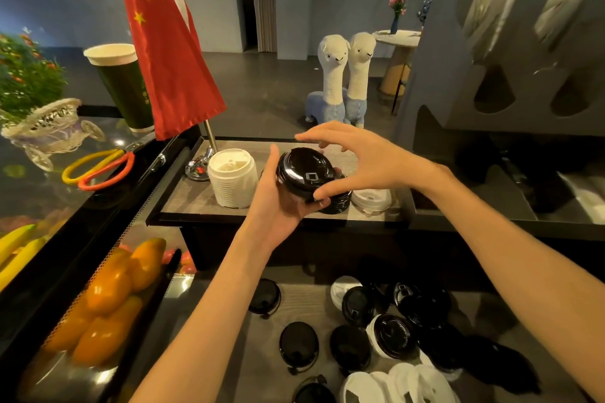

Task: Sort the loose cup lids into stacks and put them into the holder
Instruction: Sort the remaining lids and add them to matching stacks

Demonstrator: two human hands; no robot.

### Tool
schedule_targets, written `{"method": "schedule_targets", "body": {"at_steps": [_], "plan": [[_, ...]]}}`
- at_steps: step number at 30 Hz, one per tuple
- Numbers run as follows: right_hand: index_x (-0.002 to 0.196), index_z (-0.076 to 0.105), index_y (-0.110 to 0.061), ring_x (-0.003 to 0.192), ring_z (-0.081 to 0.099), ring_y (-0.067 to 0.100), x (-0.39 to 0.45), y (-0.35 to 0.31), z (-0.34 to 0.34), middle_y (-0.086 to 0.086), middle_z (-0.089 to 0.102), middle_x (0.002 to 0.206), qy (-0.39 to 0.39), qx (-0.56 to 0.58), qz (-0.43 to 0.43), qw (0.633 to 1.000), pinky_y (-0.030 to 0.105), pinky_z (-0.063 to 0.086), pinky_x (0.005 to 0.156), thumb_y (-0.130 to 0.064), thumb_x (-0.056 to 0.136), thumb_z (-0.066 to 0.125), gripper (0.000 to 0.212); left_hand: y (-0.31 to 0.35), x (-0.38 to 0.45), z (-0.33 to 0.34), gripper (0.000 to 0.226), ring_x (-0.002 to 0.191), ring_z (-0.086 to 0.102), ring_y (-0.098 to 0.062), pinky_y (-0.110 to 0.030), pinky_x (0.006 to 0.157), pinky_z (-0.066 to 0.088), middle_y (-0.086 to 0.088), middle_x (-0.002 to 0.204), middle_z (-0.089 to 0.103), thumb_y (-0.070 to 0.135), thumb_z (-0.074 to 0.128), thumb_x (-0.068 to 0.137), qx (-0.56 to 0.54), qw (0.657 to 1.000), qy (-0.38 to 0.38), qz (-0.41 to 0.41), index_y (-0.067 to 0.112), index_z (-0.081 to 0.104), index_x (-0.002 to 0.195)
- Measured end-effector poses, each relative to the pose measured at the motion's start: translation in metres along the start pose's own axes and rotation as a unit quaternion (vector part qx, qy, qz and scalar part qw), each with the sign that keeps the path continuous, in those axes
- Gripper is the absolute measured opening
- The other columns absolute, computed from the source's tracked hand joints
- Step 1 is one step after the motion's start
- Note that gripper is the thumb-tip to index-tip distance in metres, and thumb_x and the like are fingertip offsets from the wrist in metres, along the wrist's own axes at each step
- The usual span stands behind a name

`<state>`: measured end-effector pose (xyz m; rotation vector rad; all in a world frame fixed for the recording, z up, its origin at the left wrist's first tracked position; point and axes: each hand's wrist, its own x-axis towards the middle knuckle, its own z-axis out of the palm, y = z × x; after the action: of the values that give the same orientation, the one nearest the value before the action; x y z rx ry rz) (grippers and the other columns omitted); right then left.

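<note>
Black lids (306, 173), a short stack of them, are sitting in my left hand (278, 203), which is curling round the stack from below and tilting its top toward the camera. My right hand (357, 160) is arching over the stack, fingers spread wide above it, thumb touching the near rim; I cannot tell whether the fingers are actually touching the lids. Both hands are hovering over the raised wooden tray (183, 203) on the counter.

On that tray a tall white lid stack (233, 178) is standing upright, left of my hands. A second black stack (337, 204) is resting just behind my left hand, partly hidden by it. A low white stack (373, 199) is sitting just right of that, near the tray's right edge. A flag base (198, 167) is standing at the tray's back left, with the red flag (167, 52) hanging above.

Down on the lower surface, loose black lids (298, 345) and loose white lids (401, 383) are lying scattered and overlapping, some black ones sitting on white ones.

Further left I am seeing a green paper cup (122, 88), orange and yellow loops (98, 170) and yellow-orange fruit (111, 298) under glass. Two plush alpacas (347, 75) are standing on the floor behind.
</note>
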<state>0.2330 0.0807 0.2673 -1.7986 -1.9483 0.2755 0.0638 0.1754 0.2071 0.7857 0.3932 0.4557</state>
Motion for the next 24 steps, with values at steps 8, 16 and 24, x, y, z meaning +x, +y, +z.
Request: {"method": "schedule_targets", "body": {"at_steps": [8, 16, 24], "plan": [[0.143, 0.055, -0.032, 0.127, 0.054, 0.004, -0.002, 0.008, -0.016, -0.016, 0.055, 0.139, -0.024, -0.013, -0.023, 0.999, 0.018, 0.044, 0.102, -0.051, 0.078, 0.085, 0.074, 0.001, 0.013, 0.006, 0.062, 0.103, 0.073, -0.034, -0.038, 0.063, 0.059, -0.016, 0.125, 0.072, 0.063, 0.034, 0.103, 0.023, 0.999, -0.003, -0.043, 0.017, 0.06, 0.136], [0.15, 0.048, -0.031, 0.127, 0.052, -0.006, 0.001, 0.048, -0.021, -0.016, 0.057, 0.142, -0.003, -0.013, 0.049, 0.999, 0.006, 0.039, 0.093, -0.043, 0.082, 0.083, 0.077, -0.008, 0.021, -0.006, 0.07, 0.096, 0.076, -0.031, -0.034, 0.073, 0.062, -0.02, 0.111, 0.076, 0.06, 0.023, 0.107, 0.19, 0.979, 0.068, 0.004, 0.007, 0.062, 0.129], [0.151, 0.047, -0.023, 0.125, 0.049, 0.0, 0.012, 0.096, 0.005, -0.006, 0.056, 0.146, -0.094, -0.034, 0.13, 0.987, 0.015, 0.042, 0.095, -0.029, 0.084, 0.085, 0.078, -0.059, 0.01, -0.033, 0.026, 0.116, 0.065, -0.009, -0.037, 0.107, 0.051, 0.0, 0.126, 0.066, 0.034, 0.043, 0.109, 0.354, 0.92, 0.128, 0.108, 0.022, 0.06, 0.124]]}}
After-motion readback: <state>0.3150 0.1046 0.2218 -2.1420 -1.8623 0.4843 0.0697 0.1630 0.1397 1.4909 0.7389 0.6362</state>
